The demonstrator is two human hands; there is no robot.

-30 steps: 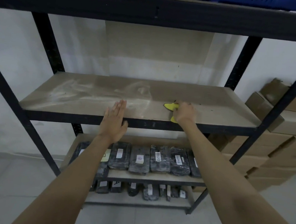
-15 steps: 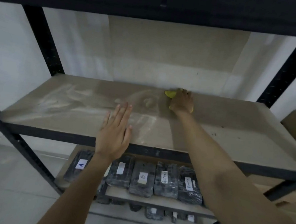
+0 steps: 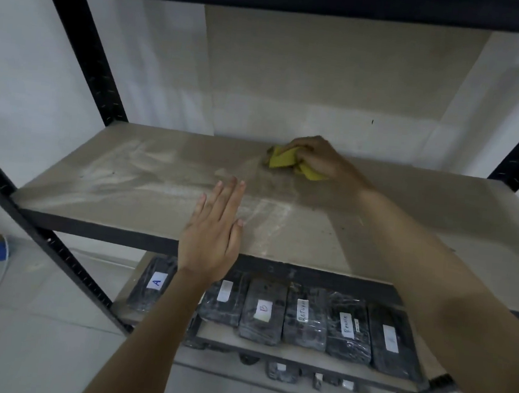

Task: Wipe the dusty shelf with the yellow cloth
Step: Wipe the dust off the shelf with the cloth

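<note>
Below the dusty shelf: dark wrapped packs (image 3: 304, 322) in a row on the lower shelf, white labels, "A" and "B" legible.
Front edge: left hand (image 3: 211, 234) flat, palm down, grip spread with straight fingers reaching onto the dusty shelf (image 3: 126, 180).
Mid surface: pale dust streaks and smears between the two hands.
Rear of shelf, near the wall: right hand (image 3: 320, 159) with grip curled round the yellow cloth (image 3: 287, 161), bunched and pressed to the board.
</note>
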